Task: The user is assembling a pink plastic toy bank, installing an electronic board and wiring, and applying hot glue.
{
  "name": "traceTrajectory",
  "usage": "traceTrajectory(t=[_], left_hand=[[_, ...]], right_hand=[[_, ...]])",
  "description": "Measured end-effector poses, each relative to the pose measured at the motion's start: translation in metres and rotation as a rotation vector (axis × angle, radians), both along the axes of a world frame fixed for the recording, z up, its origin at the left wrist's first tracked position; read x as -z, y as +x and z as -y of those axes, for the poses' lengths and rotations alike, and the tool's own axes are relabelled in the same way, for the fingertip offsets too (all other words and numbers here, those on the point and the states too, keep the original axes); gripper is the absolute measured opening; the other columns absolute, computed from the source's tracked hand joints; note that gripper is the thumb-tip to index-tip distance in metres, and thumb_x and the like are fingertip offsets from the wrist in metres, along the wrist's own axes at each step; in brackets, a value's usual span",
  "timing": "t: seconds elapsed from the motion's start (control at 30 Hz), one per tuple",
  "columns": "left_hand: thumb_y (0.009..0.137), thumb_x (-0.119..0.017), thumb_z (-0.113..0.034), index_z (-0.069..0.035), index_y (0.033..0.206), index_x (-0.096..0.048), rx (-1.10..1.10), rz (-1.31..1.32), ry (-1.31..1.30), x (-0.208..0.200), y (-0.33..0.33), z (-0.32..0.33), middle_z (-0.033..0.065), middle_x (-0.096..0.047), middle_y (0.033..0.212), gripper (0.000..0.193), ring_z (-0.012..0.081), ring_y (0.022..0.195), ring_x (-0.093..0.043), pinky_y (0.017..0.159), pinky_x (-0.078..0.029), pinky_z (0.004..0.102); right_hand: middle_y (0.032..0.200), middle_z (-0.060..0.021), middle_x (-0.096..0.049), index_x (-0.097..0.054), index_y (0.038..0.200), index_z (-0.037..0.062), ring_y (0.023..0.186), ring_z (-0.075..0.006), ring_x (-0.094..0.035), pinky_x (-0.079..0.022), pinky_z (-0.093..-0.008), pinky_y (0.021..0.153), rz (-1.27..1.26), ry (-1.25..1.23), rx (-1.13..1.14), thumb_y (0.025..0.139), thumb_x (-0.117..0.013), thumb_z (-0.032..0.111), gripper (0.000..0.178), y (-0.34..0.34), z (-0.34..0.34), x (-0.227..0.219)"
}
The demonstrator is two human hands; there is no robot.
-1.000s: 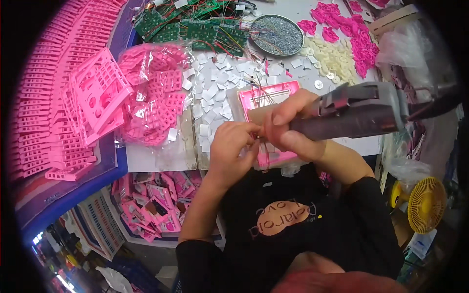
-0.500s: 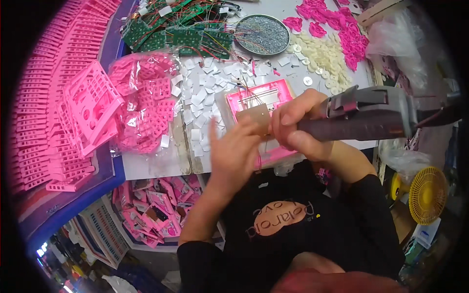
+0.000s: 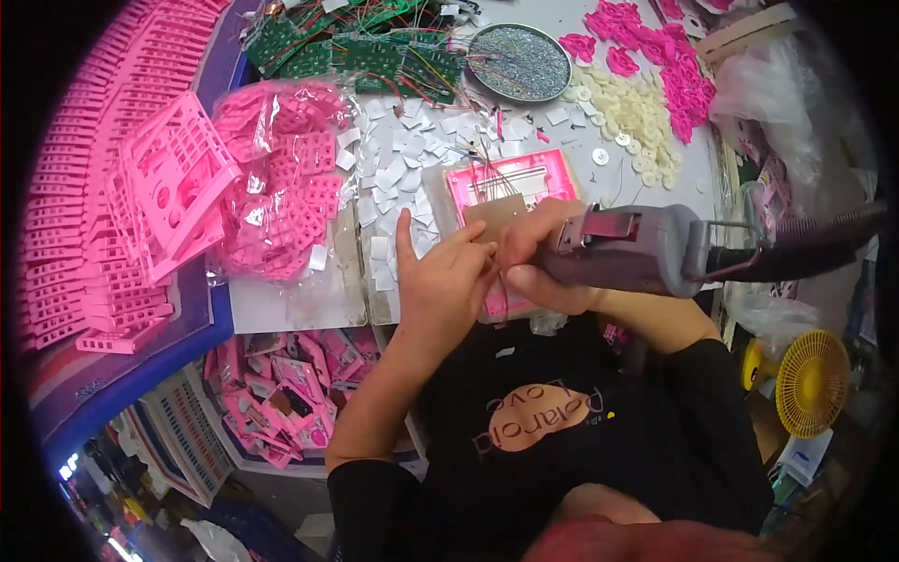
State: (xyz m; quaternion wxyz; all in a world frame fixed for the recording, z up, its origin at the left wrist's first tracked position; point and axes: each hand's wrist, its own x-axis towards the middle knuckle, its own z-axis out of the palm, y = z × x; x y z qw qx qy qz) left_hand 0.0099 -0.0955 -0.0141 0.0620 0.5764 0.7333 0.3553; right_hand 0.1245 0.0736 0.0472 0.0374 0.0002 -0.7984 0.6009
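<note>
A pink plastic casing (image 3: 559,172) lies on the table in front of me, with thin wires and a brown board (image 3: 496,212) in it. My right hand (image 3: 541,251) is wrapped round a dark grey electric screwdriver (image 3: 637,248), held nearly level over the casing. Its tip is hidden behind my fingers. At the board's lower left edge, my left hand (image 3: 445,286) has its fingertips drawn together near my right fingers, with one finger raised apart. Whatever is between those fingertips is hidden.
Small white pieces (image 3: 393,169) lie scattered left of the casing. Behind are green circuit boards (image 3: 403,61), a round tin (image 3: 520,61) of small metal parts, cream discs (image 3: 627,122) and pink parts (image 3: 646,37). Bagged pink grilles (image 3: 281,187) and stacked casings (image 3: 178,187) stand left; a yellow fan (image 3: 813,384) right.
The screwdriver has swung a little left and nearer me with my right hand. My left fingers have closed in beside the right ones. The whole view has shifted slightly.
</note>
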Motion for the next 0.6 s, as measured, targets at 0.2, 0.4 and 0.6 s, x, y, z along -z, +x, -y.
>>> traceTrajectory(t=[0.2,0.4,0.6], left_hand=[[0.079,-0.076,-0.009,-0.010,0.091,-0.066,-0.012,0.102,0.017,-0.003,0.000,0.000,0.0001,-0.072,0.092,0.016,0.0208,0.108,-0.069,0.118,-0.016,0.0630],[0.076,-0.078,-0.005,-0.012,0.081,-0.055,0.021,0.230,0.153,-0.002,0.013,-0.004,0.0011,-0.073,0.099,0.024,0.0219,0.101,-0.070,0.116,-0.020,0.0574],[0.077,-0.075,0.001,-0.013,0.080,-0.051,0.071,0.420,0.320,0.000,0.017,-0.015,0.0000,-0.073,0.095,0.027,0.0194,0.091,-0.070,0.114,-0.024,0.0525]], right_hand=[[0.088,-0.0096,-0.062,-0.049,0.107,0.0072,0.077,-0.0174,-0.060,-0.051,-0.0328,0.073,-0.193,-0.131,0.161,0.092,-0.069,0.013,0.026,0.005,0.009,0.016],[0.065,-0.0020,-0.051,-0.046,0.112,0.0095,0.057,-0.0138,-0.049,-0.046,-0.0335,0.062,-0.374,-0.406,0.206,0.095,-0.066,0.020,0.029,0.002,0.012,0.009],[0.060,0.0006,-0.046,-0.045,0.112,0.0116,0.054,-0.0134,-0.046,-0.042,-0.0325,0.056,-0.416,-0.526,0.212,0.095,-0.065,0.022,0.028,0.007,0.007,-0.012]])
